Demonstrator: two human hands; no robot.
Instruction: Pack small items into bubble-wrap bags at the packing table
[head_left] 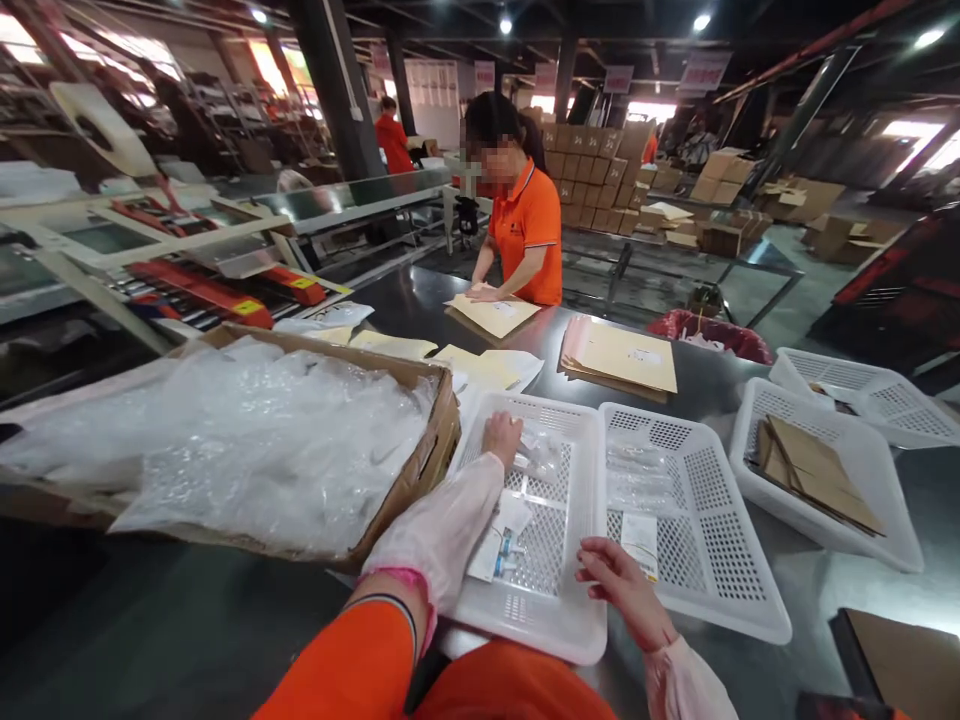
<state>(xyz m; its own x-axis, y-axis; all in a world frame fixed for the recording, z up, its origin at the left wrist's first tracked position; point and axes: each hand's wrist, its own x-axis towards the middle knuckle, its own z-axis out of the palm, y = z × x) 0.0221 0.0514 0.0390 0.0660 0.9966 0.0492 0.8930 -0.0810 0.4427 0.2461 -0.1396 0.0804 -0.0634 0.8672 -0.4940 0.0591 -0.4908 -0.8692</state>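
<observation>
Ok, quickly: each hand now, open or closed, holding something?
Left hand: cannot tell if closed; it is on a clear plastic packet in a white basket.
Right hand: open, beside a white card, nothing visibly held.

Def a factory packing floor, tbh: long steel table (420,300), white plastic trays (720,540), conveyor machine (202,285), stacked cartons (589,175), staff in matching orange polos (525,225).

Clear plastic packets (538,455) lie bunched right at the left hand (501,438), down in a white perforated basket (579,520) — and a white printed card (639,545) sits just beyond the right hand (621,588)!
</observation>
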